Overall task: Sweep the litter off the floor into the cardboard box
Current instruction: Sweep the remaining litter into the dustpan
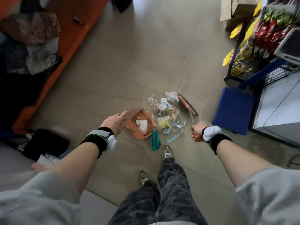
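Note:
A pile of litter [165,111], clear plastic wrap, crumpled white paper, yellow scraps and blue strips, lies on the tiled floor ahead of my feet. An orange dustpan [141,125] sits at its left side with a white scrap of paper inside. My left hand [114,122] hovers over the dustpan's handle, fingers spread, holding nothing. My right hand [197,130] is closed around the orange-ended handle of a broom, whose orange head [186,103] rests on the floor at the right side of the pile. A green rag-like piece [155,141] lies below the dustpan. Cardboard boxes [235,12] stand far right.
An orange counter [65,46] piled with bags runs along the left. A wire snack rack [259,43] and a blue panel [233,112] stand at the right. A black bag [47,143] lies on the floor at the left. My shoes [167,152] are just below the litter.

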The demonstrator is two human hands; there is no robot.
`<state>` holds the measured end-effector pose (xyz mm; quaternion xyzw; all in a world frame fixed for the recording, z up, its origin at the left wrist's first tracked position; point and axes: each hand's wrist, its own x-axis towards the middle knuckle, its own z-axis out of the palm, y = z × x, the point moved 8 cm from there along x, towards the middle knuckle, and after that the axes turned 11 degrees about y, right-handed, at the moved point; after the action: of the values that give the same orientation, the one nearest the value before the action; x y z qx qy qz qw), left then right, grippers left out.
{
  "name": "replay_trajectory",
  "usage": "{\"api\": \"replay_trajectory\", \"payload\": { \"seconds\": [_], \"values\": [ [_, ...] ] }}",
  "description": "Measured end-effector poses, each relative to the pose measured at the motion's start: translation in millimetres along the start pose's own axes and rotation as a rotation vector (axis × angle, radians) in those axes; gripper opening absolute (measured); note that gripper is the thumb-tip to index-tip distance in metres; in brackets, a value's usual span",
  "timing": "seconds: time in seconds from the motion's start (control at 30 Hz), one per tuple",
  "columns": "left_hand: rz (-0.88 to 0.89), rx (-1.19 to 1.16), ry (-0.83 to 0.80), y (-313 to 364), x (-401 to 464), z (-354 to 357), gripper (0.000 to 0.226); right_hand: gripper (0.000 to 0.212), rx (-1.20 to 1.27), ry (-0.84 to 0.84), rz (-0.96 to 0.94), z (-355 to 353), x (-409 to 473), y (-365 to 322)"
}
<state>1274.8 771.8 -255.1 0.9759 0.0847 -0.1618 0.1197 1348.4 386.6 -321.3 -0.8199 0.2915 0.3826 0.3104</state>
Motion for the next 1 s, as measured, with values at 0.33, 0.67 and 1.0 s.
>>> {"api": "replay_trajectory", "payload": {
  "seconds": [0.33, 0.67, 1.0],
  "values": [
    [0.116, -0.034, 0.009, 19.6, -10.4, -4.7, 0.036, 0.026, -0.020, -0.200, -0.044, 118.3, -109.2, 5.5],
    [0.231, 0.004, 0.029, 40.8, -37.8, -12.8, 0.036, 0.024, 0.179, -0.221, 0.034, 145.9, -175.3, 13.6],
    [0.376, 0.101, -0.028, 83.5, -46.2, -25.1, 0.029, 0.020, 0.370, -0.269, 0.125, 99.5, -201.6, 48.2]
  ]
}}
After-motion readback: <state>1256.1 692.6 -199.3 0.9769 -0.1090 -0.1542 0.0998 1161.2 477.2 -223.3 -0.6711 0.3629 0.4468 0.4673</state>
